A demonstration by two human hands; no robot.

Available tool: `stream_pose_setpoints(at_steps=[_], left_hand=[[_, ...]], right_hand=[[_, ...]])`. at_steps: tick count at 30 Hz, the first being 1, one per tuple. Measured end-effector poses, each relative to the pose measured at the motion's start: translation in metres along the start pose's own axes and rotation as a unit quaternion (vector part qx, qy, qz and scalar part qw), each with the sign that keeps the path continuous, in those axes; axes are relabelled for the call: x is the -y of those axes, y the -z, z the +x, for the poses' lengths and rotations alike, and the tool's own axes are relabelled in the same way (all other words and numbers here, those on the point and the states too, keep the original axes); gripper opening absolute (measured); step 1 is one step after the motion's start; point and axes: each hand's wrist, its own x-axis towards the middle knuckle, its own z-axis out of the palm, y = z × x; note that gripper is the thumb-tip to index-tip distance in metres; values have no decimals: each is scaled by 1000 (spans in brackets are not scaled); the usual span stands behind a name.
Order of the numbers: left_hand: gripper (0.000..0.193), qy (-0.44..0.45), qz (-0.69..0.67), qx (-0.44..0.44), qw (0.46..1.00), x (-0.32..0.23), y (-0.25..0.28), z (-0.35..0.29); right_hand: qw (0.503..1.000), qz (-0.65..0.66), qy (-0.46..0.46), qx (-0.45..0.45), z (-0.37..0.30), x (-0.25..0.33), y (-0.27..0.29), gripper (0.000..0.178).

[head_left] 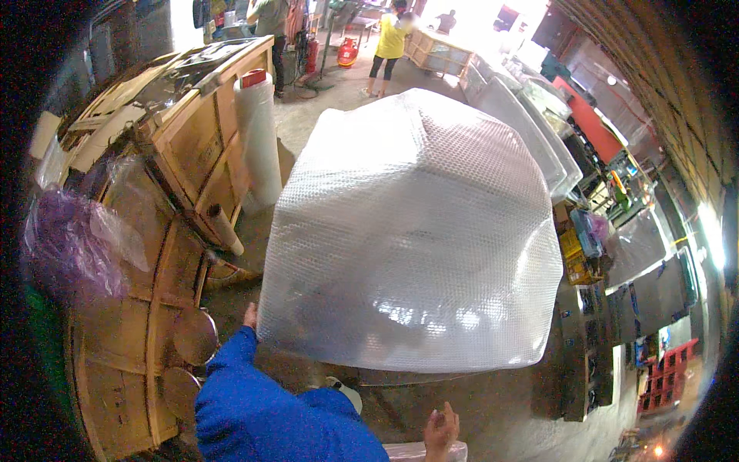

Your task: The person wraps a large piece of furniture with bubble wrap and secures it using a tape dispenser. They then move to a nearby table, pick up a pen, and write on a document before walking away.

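A large bulky object wrapped in clear, silvery bubble wrap [416, 231] fills the middle of the view; the wrap hides what is inside. My left hand [251, 315], at the end of a blue sleeve, is at the near left edge of the bubble wrap. Its fingers are mostly hidden there, so their grip does not show. Low in the view, my right hand [443, 431] is raised in front of the wrap's near edge and apart from it. Its fingers are loosely bent and apart, with nothing in them.
Wooden crates [138, 331] line the left, with purple plastic film [73, 242] over one. A tall white roll [258, 142] stands beside them. Wrapped panels [531, 123] and a yellow crate [576, 256] are on the right. A person in yellow [391, 38] stands far ahead.
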Motion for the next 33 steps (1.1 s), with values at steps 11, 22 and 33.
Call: stream_pose_setpoints(at_steps=[11,22,33], left_hand=[[83,-214,-60,-360,906,9,-34,-80],[60,-382,219,-371,818,7,-66,-146],[63,-268,102,-447,847,11,-67,-94]], right_hand=[[923,233,-230,-204,166,-333,-9,56],[920,314,-221,-80,331,-431,-28,68],[777,589,-216,54,363,-394,-3,83]])
